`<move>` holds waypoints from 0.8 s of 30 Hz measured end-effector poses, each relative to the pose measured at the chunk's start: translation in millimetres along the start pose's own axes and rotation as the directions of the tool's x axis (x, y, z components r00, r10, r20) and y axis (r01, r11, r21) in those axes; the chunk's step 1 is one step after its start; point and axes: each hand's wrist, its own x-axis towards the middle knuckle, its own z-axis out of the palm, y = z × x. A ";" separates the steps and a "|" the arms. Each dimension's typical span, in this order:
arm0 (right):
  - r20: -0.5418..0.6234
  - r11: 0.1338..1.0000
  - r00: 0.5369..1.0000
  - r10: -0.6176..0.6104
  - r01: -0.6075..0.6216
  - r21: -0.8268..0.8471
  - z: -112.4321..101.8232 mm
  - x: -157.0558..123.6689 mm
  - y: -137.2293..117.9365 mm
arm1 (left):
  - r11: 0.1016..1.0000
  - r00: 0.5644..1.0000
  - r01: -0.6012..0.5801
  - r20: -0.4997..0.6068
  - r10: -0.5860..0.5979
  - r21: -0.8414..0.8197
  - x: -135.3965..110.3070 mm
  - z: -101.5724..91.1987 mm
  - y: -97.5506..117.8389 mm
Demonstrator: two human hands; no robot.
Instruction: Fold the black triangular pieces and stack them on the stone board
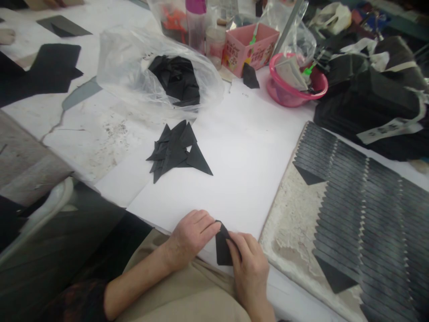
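Near the front edge of the white-covered table, a small black flat piece (223,249) is held between both hands. My left hand (197,230) pinches its upper left corner between thumb and fingers. My right hand (250,259) grips its right side, fingers curled along the edge, where the piece looks bent or folded. Whether it is fabric or leather I cannot tell. Farther up the table lies a loose pile of black triangular pieces (174,150). To the right, rows of overlapping black pieces (345,214) cover much of a worn board (284,214).
A clear plastic bag (120,67) with black pieces inside stands behind the pile. Beyond are a pink box (234,53), a pink basin (288,96) and a purple-capped bottle (196,27). Bundled black material (362,107) sits back right. Another person's hand (6,36) shows far left.
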 end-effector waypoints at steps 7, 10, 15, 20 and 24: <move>-0.071 0.996 0.994 -0.077 0.080 0.043 6.0 -6.2 5.3 | 0.997 0.996 -0.040 -0.072 0.045 0.063 0.1 -5.9 4.5; -0.070 0.994 0.992 -0.101 0.102 0.023 7.3 -8.1 6.9 | 0.998 0.994 -0.042 -0.095 0.046 0.046 -2.3 -5.6 4.1; -0.079 0.988 0.986 -0.150 0.147 -0.049 8.9 -9.3 8.2 | 0.999 0.994 -0.038 -0.101 0.042 0.038 -6.0 -2.8 3.5; -0.060 0.976 0.979 -0.193 0.186 -0.111 8.8 -9.4 8.0 | 0.999 0.995 -0.025 -0.098 0.029 0.044 -4.4 -3.4 3.3; -0.034 0.973 0.980 -0.194 0.188 -0.134 7.2 -9.0 6.8 | 0.998 0.997 -0.025 -0.067 0.028 0.059 -4.6 -3.7 3.3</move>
